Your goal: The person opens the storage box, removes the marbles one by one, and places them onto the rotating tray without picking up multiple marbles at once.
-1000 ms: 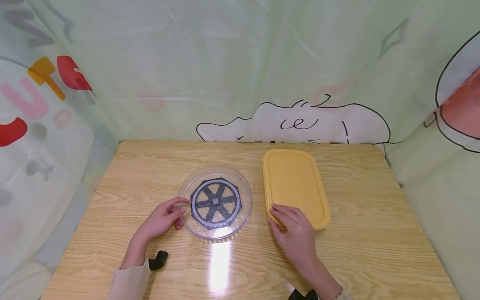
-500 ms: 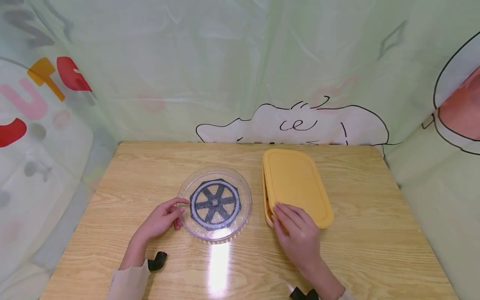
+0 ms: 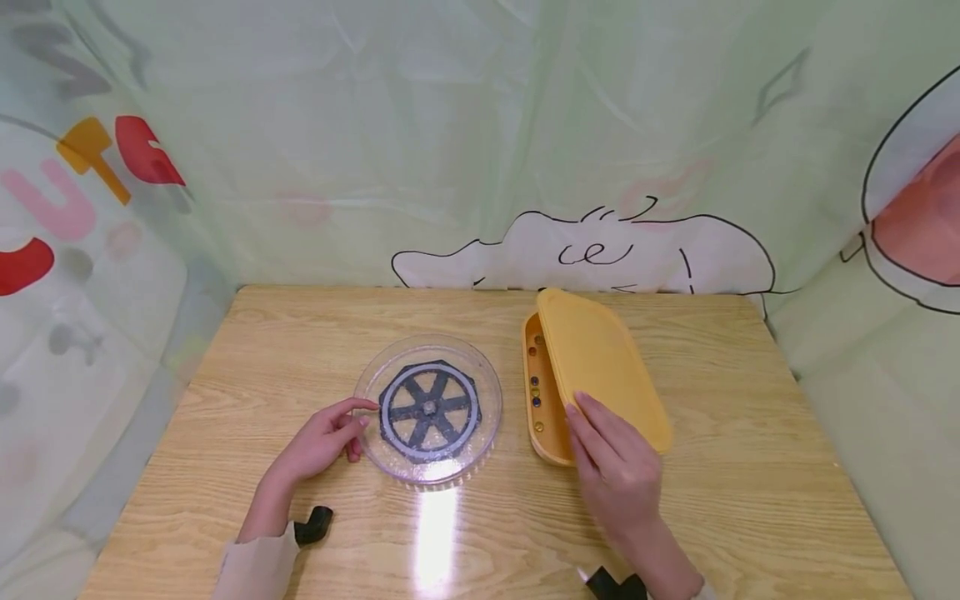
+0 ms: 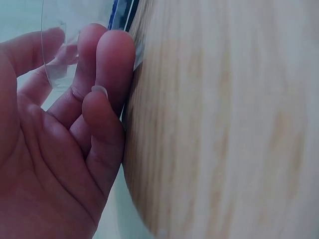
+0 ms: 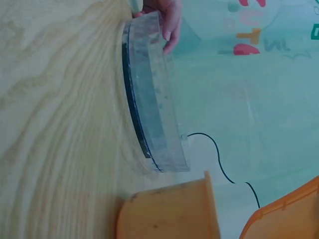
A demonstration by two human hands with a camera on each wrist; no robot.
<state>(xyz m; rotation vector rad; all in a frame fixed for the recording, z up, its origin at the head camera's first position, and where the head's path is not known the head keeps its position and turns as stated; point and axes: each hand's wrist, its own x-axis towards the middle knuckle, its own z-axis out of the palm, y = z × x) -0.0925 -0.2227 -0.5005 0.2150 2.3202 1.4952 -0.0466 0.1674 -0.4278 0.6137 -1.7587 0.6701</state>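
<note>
My right hand (image 3: pixel 618 462) grips the near left edge of a yellow lid (image 3: pixel 603 358), which leans up to the right over a matching rectangular box (image 3: pixel 555 446). Through the opening on the left, several small dark and amber marbles (image 3: pixel 535 392) show inside the box; the rest is hidden by the lid. A round clear dish (image 3: pixel 487 433) with a black spoked wheel pattern sits to the left. My left hand (image 3: pixel 322 437) holds its left rim, index finger over the edge. In the left wrist view, the dish's clear wall (image 4: pixel 57 74) overlaps the fingers, and the outer fingertips (image 4: pixel 115 55) reach down to the wood.
Everything stands on a wooden table (image 3: pixel 750 467). A pale printed curtain (image 3: pixel 360 167) closes off the back and both sides. Black wrist mounts (image 3: pixel 315 525) sit at the cuffs. A bright light reflection lies on the table in front of the dish.
My right hand has lifted the lid's left side and moved right with it, so the lid tilts and the marbles in the box come into sight. My left hand and the dish stay put.
</note>
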